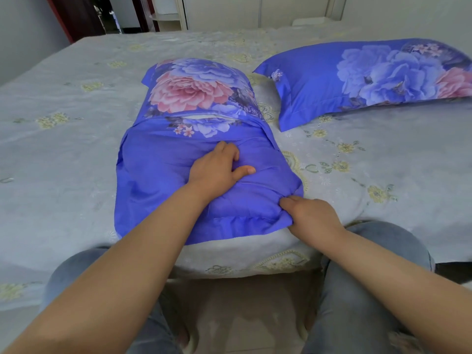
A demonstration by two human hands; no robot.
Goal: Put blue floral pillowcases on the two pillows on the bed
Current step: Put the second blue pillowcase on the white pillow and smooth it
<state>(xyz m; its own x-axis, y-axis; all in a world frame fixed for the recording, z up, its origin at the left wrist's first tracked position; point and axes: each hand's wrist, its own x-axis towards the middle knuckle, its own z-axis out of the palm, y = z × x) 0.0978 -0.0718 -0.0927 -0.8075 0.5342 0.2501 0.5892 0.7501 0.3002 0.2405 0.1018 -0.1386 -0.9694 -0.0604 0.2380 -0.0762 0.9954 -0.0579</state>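
The left hand [217, 167] is lying on the middle of the near pillow [178, 190], fingers curled and digging into the blue floral pillowcase, thumb stretched out flat. The right hand [310, 215] is pinching the pillowcase's near right corner, bunching the fabric. This pillow is lying lengthwise at the near edge of the bed [63, 149], a slit of white showing at the case's opening. The second cased pillow [357, 80] is lying apart, farther right
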